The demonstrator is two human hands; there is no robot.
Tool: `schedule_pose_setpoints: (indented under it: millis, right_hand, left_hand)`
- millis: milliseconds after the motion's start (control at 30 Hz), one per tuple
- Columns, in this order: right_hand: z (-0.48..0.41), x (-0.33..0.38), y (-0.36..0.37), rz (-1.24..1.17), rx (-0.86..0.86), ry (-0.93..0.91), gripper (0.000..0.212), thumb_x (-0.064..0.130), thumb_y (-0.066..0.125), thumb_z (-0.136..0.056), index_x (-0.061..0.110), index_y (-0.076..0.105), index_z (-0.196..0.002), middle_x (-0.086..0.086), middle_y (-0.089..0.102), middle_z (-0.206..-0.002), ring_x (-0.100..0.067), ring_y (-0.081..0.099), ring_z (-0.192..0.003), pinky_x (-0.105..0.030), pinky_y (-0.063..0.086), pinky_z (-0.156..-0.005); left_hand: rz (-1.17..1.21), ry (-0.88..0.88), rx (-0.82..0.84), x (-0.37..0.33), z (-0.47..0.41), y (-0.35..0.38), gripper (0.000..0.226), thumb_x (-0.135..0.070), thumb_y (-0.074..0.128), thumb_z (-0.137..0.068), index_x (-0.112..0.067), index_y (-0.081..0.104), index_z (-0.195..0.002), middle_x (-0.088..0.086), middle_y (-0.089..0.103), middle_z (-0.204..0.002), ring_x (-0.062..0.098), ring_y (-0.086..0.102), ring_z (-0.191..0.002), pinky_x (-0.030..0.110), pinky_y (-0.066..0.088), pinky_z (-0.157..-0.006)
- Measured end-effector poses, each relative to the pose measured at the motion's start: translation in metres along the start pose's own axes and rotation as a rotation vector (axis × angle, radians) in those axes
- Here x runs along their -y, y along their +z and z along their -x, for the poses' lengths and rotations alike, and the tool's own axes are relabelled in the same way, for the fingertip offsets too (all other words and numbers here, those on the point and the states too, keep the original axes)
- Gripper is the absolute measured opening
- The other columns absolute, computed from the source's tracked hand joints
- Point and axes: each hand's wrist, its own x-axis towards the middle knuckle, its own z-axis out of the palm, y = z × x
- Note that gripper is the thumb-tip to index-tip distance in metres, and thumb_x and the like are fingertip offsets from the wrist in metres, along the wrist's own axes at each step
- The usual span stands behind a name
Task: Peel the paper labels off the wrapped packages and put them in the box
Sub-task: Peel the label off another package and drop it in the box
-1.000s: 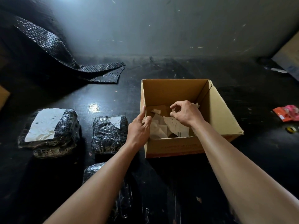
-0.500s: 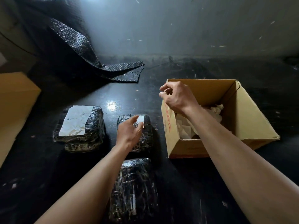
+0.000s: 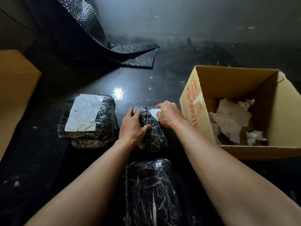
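Three black plastic-wrapped packages lie on the dark floor. The middle package (image 3: 154,134) carries a small white label remnant (image 3: 154,112) at its far end. My left hand (image 3: 132,126) presses on this package's left side, thumb across the top. My right hand (image 3: 167,115) has its fingertips on the small label. To the left, a larger package (image 3: 88,128) bears a big white label (image 3: 85,112). A third package (image 3: 151,191) without a visible label lies nearest me. The open cardboard box (image 3: 193,108) on the right holds crumpled peeled labels (image 3: 231,119).
A sheet of black bubble wrap (image 3: 114,46) drapes from the back left onto the floor. Another cardboard piece (image 3: 14,88) stands at the far left. A grey wall runs along the back.
My right hand left the box and came down onto the middle package's label. My left hand moved from the box's edge to the package's left side. The view shifted left.
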Motion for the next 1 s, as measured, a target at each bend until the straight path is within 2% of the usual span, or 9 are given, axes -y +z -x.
schedule_pose_setpoints:
  millis: [100, 233, 400, 533, 667, 767, 933, 1000]
  right_hand:
    - [-0.012, -0.004, 0.009, 0.024, 0.016, -0.019, 0.037, 0.016, 0.048, -0.099, 0.02, 0.059, -0.134, -0.009, 0.054, -0.135, -0.035, 0.044, -0.13, -0.047, 0.045, -0.105]
    - [-0.024, -0.007, 0.011, 0.013, 0.065, -0.036, 0.045, 0.017, 0.047, -0.099, 0.031, 0.054, -0.142, -0.008, 0.046, -0.131, -0.033, 0.04, -0.128, -0.049, 0.039, -0.11]
    - [-0.032, -0.014, 0.01, -0.065, 0.079, -0.055, 0.035, 0.026, 0.053, -0.099, 0.04, 0.065, -0.129, -0.006, 0.045, -0.124, -0.03, 0.04, -0.126, -0.045, 0.038, -0.111]
    - [-0.035, -0.017, 0.007, -0.104, 0.059, -0.084, 0.027, 0.023, 0.061, -0.094, 0.035, 0.072, -0.116, -0.003, 0.053, -0.12, -0.028, 0.048, -0.123, -0.045, 0.043, -0.106]
    - [-0.037, -0.016, 0.005, -0.106, 0.034, -0.107, 0.012, 0.025, 0.069, -0.09, 0.028, 0.073, -0.101, -0.001, 0.06, -0.114, -0.026, 0.052, -0.119, -0.045, 0.047, -0.101]
    - [-0.036, -0.016, 0.003, -0.14, 0.019, -0.118, 0.004, 0.023, 0.068, -0.09, 0.024, 0.071, -0.092, -0.001, 0.063, -0.107, -0.024, 0.058, -0.108, -0.04, 0.05, -0.093]
    - [-0.032, -0.018, 0.003, -0.145, -0.007, -0.151, 0.005, 0.02, 0.064, -0.094, 0.021, 0.068, -0.091, -0.002, 0.068, -0.104, -0.024, 0.062, -0.097, -0.04, 0.053, -0.085]
    - [-0.03, -0.019, 0.003, -0.152, -0.019, -0.156, 0.005, 0.02, 0.063, -0.094, 0.02, 0.068, -0.093, -0.003, 0.069, -0.105, -0.024, 0.062, -0.096, -0.041, 0.053, -0.085]
  left_hand:
    - [0.011, -0.002, 0.027, 0.005, -0.003, 0.003, 0.088, -0.056, 0.071, -0.086, -0.015, 0.033, -0.155, 0.012, 0.024, -0.165, 0.037, 0.038, -0.143, 0.043, 0.036, -0.115]
    - [0.051, 0.006, 0.0, 0.008, -0.004, 0.004, 0.09, -0.056, 0.073, -0.084, -0.018, 0.035, -0.155, 0.009, 0.025, -0.165, 0.031, 0.034, -0.147, 0.04, 0.033, -0.116]
    - [0.187, -0.004, -0.034, 0.019, -0.003, 0.014, 0.101, -0.057, 0.076, -0.081, -0.022, 0.024, -0.161, 0.0, 0.023, -0.167, 0.019, 0.027, -0.151, 0.036, 0.03, -0.121]
    - [0.284, -0.034, -0.057, 0.022, -0.003, 0.021, 0.104, -0.054, 0.079, -0.079, -0.024, 0.022, -0.161, 0.0, 0.021, -0.168, 0.016, 0.023, -0.153, 0.034, 0.023, -0.123]
    - [0.414, -0.087, -0.063, 0.027, -0.002, 0.026, 0.112, -0.056, 0.082, -0.075, -0.026, 0.018, -0.162, 0.001, 0.028, -0.166, 0.014, 0.026, -0.152, 0.038, 0.026, -0.123]
    - [0.467, -0.094, -0.067, 0.027, 0.0, 0.026, 0.109, -0.049, 0.085, -0.075, -0.025, 0.021, -0.161, 0.0, 0.03, -0.164, 0.012, 0.028, -0.15, 0.034, 0.025, -0.123]
    - [0.487, -0.108, -0.068, 0.028, 0.0, 0.027, 0.107, -0.049, 0.085, -0.075, -0.03, 0.023, -0.16, -0.003, 0.031, -0.163, 0.012, 0.032, -0.148, 0.027, 0.026, -0.121]
    - [0.498, -0.117, -0.073, 0.027, 0.001, 0.027, 0.106, -0.051, 0.085, -0.074, -0.033, 0.024, -0.16, -0.004, 0.032, -0.163, 0.012, 0.034, -0.148, 0.028, 0.028, -0.12]
